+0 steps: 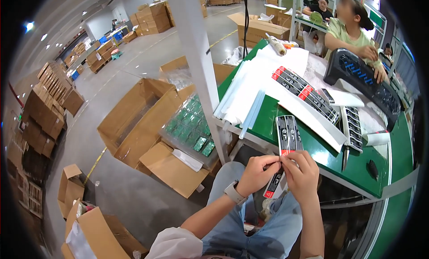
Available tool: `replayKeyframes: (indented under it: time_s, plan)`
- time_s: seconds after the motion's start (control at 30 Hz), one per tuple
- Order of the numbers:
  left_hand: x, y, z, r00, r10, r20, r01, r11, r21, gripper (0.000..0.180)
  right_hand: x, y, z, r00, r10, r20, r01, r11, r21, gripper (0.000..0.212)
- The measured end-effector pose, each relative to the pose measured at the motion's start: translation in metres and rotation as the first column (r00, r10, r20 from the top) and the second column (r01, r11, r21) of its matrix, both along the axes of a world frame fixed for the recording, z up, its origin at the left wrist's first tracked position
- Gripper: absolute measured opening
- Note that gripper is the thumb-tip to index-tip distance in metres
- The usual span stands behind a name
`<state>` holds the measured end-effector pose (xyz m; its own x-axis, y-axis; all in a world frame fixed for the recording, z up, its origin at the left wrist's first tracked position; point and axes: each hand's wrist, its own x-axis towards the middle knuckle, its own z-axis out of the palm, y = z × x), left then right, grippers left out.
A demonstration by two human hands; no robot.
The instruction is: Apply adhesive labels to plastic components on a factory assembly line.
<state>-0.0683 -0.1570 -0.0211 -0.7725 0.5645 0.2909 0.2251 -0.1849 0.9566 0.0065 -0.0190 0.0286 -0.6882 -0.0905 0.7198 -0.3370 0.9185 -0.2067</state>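
Above my lap, at the near edge of the green table (321,154), I hold a sheet of black and red label stickers (289,133). My left hand (258,175), with a grey watch on its wrist, is closed in a pinch on the sheet's left side. Thumb and fingers of my right hand (302,175) pinch it close beside the left fingertips. The sheet's upper part lies over the table edge; its lower part hangs below my fingers. Whether a single sticker is between the fingertips is too small to tell.
Longer label sheets (308,94) and white paper (250,87) cover the table. A black housing (362,80) stands at the far right, near a co-worker (353,31). A pointed metal tool (345,158) lies near it. A white post (196,58) and open cartons (147,120) are left.
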Motion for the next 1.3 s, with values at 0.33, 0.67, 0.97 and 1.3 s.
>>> replayKeyframes:
  time_s: [0.33,0.67,0.97,1.3]
  plan:
    - [-0.026,0.032,0.012,0.999,-0.038,0.002,0.038,0.999,0.014,0.029,0.004,0.013,0.000,0.991,-0.009,-0.132,0.014,0.999,0.036,0.021]
    - [-0.116,0.050,0.059,0.898,0.430,-0.091,-0.432,0.902,0.006,0.026,0.080,0.035,-0.004,0.857,-0.464,-0.226,0.329,0.829,-0.453,0.008]
    - [-0.107,0.070,0.052,0.487,0.589,-0.644,-0.791,0.610,-0.040,0.015,0.118,0.024,-0.032,0.900,-0.435,0.010,0.346,0.702,-0.622,0.029]
    - [0.050,-0.030,0.136,0.649,-0.761,-0.024,0.699,0.584,0.413,0.035,0.140,-0.029,-0.045,0.953,-0.302,0.035,0.204,0.548,-0.811,0.087]
